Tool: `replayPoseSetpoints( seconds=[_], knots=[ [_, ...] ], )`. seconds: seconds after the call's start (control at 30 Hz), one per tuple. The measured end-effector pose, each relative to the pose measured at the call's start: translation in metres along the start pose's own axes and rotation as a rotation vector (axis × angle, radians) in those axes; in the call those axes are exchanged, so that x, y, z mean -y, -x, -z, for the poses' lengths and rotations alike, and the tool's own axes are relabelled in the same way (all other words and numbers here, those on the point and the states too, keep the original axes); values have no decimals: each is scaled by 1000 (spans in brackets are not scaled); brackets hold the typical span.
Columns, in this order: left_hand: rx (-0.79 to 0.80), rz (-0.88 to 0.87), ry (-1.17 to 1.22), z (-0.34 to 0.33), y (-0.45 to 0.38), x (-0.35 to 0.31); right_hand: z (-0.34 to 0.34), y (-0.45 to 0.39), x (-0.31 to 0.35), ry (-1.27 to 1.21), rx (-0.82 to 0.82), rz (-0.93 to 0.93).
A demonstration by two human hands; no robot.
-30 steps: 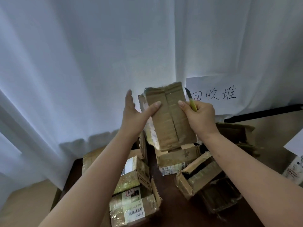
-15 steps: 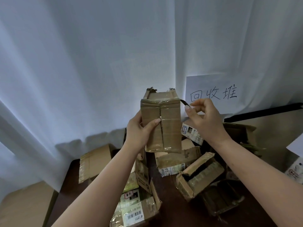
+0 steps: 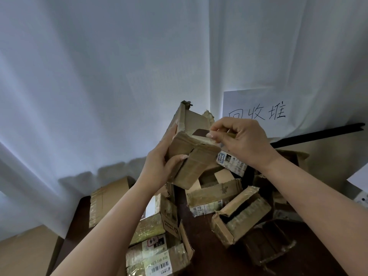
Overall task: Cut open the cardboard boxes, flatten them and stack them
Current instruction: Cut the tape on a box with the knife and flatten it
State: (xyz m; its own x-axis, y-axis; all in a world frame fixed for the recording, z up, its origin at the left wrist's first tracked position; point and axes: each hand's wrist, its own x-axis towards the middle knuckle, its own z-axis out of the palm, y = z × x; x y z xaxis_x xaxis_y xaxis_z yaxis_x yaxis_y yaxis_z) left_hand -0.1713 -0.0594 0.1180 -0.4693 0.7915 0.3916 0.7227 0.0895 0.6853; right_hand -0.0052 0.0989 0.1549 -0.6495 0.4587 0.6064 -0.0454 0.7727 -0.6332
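Both hands up above the crowded surface [image 3: 201,232]: left hand [image 3: 159,166] grips taped box [image 3: 191,158], right hand [image 3: 242,140] pinching probably the cutter [image 3: 201,133]

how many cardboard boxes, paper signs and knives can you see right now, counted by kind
Cardboard boxes: 8 that I can tell apart: the held box, six on the table () and one behind the right wrist; more may be hidden.
Paper signs: 2 ().
Knives: 1, the knife in the right hand.
Total: 11.
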Motion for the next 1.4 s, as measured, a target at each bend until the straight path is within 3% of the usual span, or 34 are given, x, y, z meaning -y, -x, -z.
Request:
replayPoseSetpoints(
  seconds=[0.33,0.77,0.9,1.07,1.13,1.23,1.4],
  knots=[
    [147,-77,-140,10,-8,2,1,-12,-12,21,150,-8],
    [63,-141,-196,9,-19,-1,9,-9,-17,429,124,146],
    [82,-82,-206,9,-19,0,10,-5,-21,489,111,198],
    [-23,-5,-186,21,-19,6,18,4,-34,572,138,151],
    [-98,44,-159,28,-20,8,18,8,-39,525,110,82],
    [-164,106,-99,32,-23,3,13,9,-40,187,11,-163],
    [-276,318,291,16,-22,-7,-15,21,-23,-265,57,-429]
  ],
)
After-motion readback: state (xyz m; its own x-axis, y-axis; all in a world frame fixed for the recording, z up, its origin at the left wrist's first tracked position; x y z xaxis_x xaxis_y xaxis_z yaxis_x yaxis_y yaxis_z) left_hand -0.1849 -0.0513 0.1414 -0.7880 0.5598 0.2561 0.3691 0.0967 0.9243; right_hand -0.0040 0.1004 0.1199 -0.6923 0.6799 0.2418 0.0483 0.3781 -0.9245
